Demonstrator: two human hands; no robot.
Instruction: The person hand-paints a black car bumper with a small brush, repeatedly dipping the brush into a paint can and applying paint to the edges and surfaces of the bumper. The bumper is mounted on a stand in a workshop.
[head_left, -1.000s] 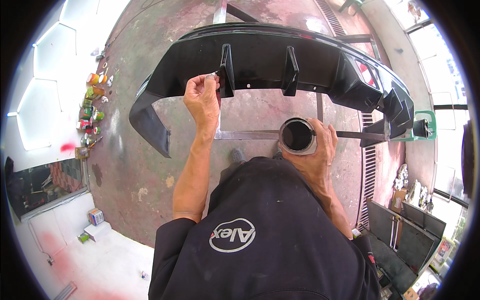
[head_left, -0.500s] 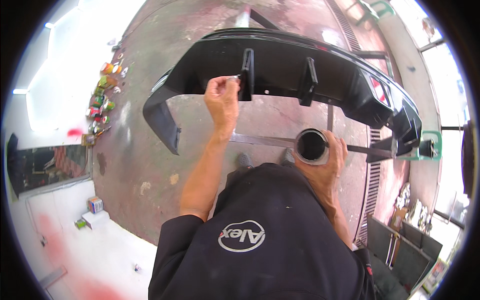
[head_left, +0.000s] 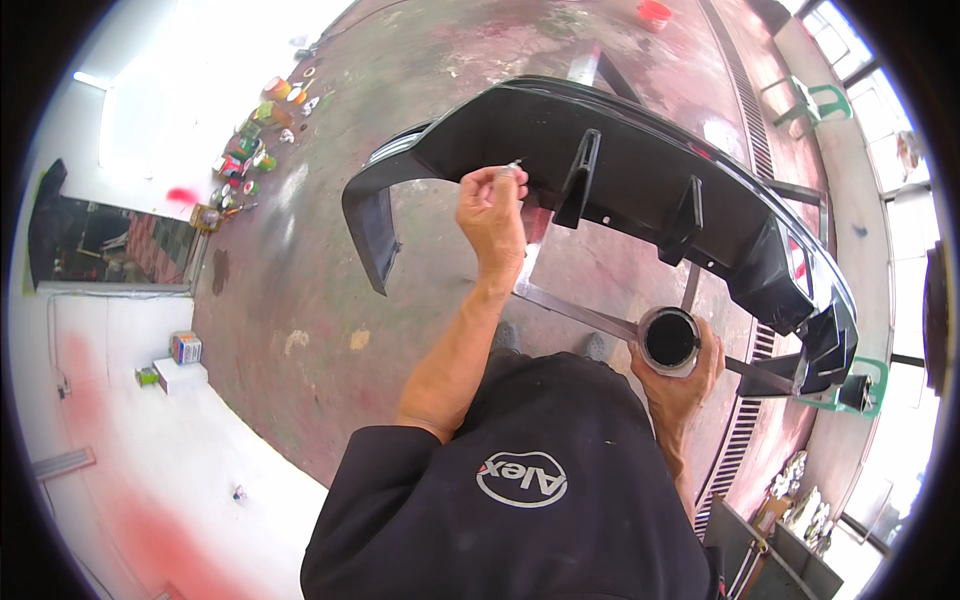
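Two hands share this: my left hand [head_left: 493, 215] pinches a tiny, unclear item by the near edge of the bumper [head_left: 535, 130] on its metal stand [head_left: 575, 308]; my right hand [head_left: 688, 390] grasps the cup [head_left: 668, 371]. I'd keep it level, the pinch light.

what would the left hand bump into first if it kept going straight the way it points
Most likely the black curved car part: its dark underside lies just past the fingertips of the left hand. They may already touch it; depth is hard to judge from this one view.
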